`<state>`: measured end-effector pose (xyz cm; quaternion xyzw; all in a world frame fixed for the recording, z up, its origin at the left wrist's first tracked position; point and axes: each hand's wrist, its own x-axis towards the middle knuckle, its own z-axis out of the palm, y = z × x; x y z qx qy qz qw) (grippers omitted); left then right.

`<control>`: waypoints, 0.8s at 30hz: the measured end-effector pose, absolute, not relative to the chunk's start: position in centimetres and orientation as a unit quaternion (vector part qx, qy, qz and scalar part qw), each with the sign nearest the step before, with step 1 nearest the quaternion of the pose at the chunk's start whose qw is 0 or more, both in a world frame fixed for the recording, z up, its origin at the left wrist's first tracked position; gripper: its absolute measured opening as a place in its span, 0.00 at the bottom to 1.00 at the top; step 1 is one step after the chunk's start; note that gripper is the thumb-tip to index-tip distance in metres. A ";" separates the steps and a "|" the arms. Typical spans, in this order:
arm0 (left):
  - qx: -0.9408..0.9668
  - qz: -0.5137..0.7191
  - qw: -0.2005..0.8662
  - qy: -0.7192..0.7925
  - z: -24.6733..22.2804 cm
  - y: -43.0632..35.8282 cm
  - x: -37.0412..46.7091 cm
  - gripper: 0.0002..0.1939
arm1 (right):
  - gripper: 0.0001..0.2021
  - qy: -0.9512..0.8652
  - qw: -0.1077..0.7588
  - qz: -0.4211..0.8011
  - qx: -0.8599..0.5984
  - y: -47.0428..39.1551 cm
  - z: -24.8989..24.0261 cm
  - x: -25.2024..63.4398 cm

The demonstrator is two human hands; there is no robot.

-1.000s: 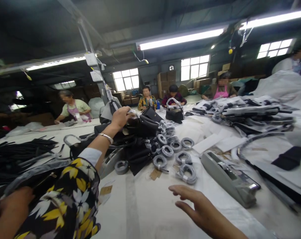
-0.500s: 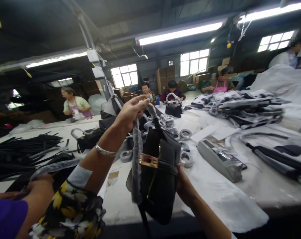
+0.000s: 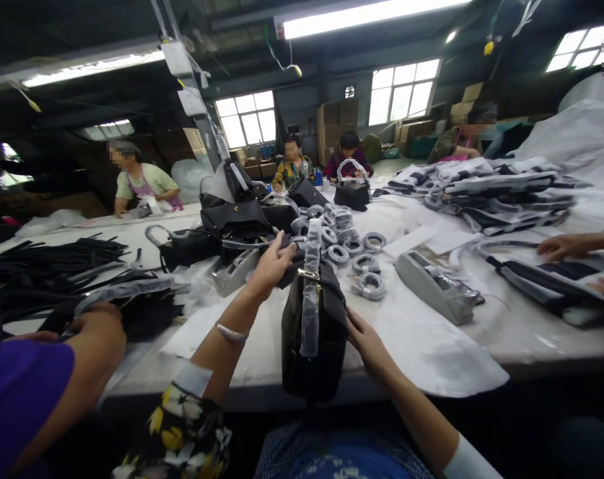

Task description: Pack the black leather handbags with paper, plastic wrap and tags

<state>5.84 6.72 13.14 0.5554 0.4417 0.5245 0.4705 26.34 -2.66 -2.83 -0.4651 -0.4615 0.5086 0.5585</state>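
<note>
A black handbag (image 3: 292, 332) with gold-coloured metal fittings is upright at the front edge of the table, directly before me. Its handle (image 3: 310, 313), wrapped in clear plastic film, runs down over the side that faces me. My right hand (image 3: 369, 342) holds the bag's right side, its fingertips partly hidden against the bag. To the upper left of the bag, my left hand (image 3: 271, 269) has its fingers stretched forward, beside a grey tape dispenser (image 3: 237, 274). I see nothing gripped in it.
Coiled, wrapped straps (image 3: 369, 286) lie behind the bag. Another tape dispenser (image 3: 434, 289) stands on the right, near a stack of black and white pieces (image 3: 491, 193). More black bags (image 3: 235, 216) sit at the left. Co-workers' arms (image 3: 95, 339) reach in from both sides.
My left hand has let go of the wrapped handle and moved down, away from it. The bag has come lower and straighter, with my right hand still on its side.
</note>
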 end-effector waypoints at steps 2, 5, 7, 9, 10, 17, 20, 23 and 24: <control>0.555 0.553 0.433 0.446 10.5 2.9 4.6 0.30 | 0.32 -0.476 0.539 0.506 -0.477 -4.4 -3.2 26.9; 0.538 0.594 0.300 0.517 6.0 -4.2 3.9 0.18 | 0.29 -0.486 0.529 0.471 -0.511 -7.7 -3.7 27.2; 0.525 0.564 0.276 0.574 2.7 -8.4 4.1 0.15 | 0.26 -0.489 0.519 0.467 -0.524 -9.7 -3.8 27.1; 0.545 0.514 0.293 0.594 -0.2 -11.4 4.7 0.15 | 0.23 -0.513 0.496 0.468 -0.521 -11.0 -3.8 26.5; 0.542 0.501 0.294 0.607 -1.5 -12.2 5.1 0.17 | 0.22 -0.527 0.487 0.463 -0.520 -11.4 -3.8 26.2; 0.588 0.460 0.273 0.607 -3.1 -8.9 3.1 0.13 | 0.26 -0.526 0.480 0.413 -0.567 -10.4 -3.8 25.6; 0.555 0.447 0.185 0.676 -1.7 -5.8 -2.7 0.13 | 0.24 -0.539 0.452 0.399 -0.588 -11.0 -4.7 26.9; 0.504 0.400 0.093 0.760 -0.9 -2.6 -9.1 0.12 | 0.20 -0.600 0.398 0.425 -0.549 -12.3 -5.7 27.3; 0.492 0.376 0.073 0.782 -0.9 -1.6 -10.9 0.12 | 0.18 -0.625 0.373 0.441 -0.524 -12.6 -5.9 27.1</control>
